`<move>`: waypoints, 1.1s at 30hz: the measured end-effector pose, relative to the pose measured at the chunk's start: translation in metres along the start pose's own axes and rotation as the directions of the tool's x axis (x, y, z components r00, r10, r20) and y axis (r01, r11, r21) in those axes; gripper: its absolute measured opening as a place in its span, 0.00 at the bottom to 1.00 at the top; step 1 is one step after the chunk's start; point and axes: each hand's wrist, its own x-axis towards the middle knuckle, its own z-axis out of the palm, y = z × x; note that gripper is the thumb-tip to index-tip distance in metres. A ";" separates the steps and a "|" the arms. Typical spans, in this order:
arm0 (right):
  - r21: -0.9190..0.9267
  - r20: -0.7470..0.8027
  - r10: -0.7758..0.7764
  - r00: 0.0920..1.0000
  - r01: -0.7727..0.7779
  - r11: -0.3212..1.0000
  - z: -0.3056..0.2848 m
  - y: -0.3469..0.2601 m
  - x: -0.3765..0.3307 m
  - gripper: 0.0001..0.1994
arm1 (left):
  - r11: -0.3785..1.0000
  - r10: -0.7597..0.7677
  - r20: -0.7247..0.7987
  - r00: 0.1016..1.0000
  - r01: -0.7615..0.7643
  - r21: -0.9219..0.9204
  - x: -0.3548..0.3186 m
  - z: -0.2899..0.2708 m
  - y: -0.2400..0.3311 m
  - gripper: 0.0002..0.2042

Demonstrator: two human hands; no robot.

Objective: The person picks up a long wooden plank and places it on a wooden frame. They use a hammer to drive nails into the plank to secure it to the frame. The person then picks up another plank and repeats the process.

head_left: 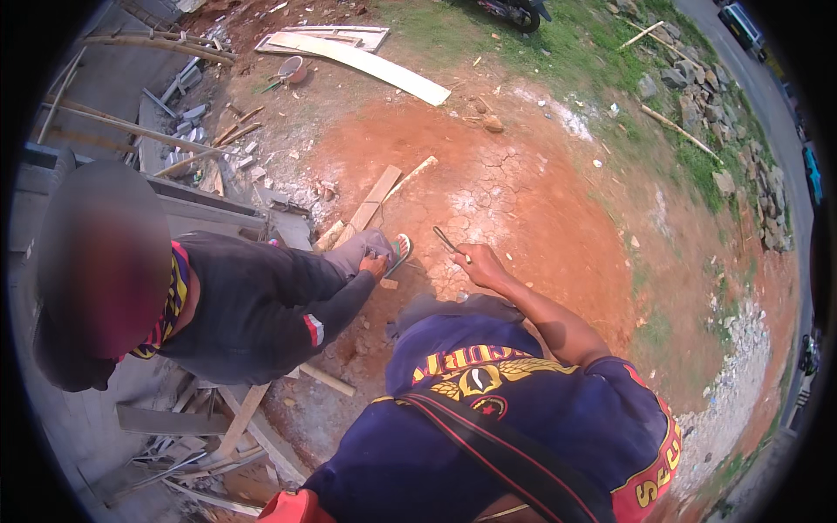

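Note:
My right hand (pixel 481 267) is closed around a thin dark tool with a long narrow loop (pixel 445 239); its exact kind cannot be made out. The loop points up and left from my fist, over the bare reddish ground. My right arm is bent in front of my navy shirt. My left hand is out of the picture; just a red sleeve edge (pixel 296 507) shows low on that side. Close by on the left stands another person in a dark jacket (pixel 248 296), whose hand (pixel 375 265) is held low near the thigh.
A plank (pixel 370 205) lies ahead, beside a bamboo pole. Farther off are long pale boards (pixel 366 65) and a small basin (pixel 293 70). Broken blocks and scrap wood (pixel 240 418) litter the left. Stones (pixel 697 100) line the grass beside a road at right.

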 end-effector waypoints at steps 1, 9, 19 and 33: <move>-0.007 -0.017 0.008 1.000 -0.009 1.000 -0.007 0.007 0.000 0.13 | 1.000 0.006 0.001 1.000 -0.006 0.003 0.007 0.002 0.007 0.21; 0.157 -0.003 0.158 0.987 -0.156 0.975 -0.032 0.051 -0.005 0.14 | 0.999 0.044 0.016 0.999 -0.045 0.016 0.055 0.016 0.046 0.20; 0.197 -0.106 0.304 0.947 -0.280 0.940 -0.059 0.083 0.023 0.14 | 0.992 0.126 0.114 0.986 -0.125 -0.009 0.111 0.065 0.062 0.20; -0.060 -0.058 0.045 0.997 -0.048 0.997 -0.026 0.143 0.161 0.11 | 0.930 0.367 0.246 0.897 -0.361 -0.070 0.293 0.111 0.144 0.19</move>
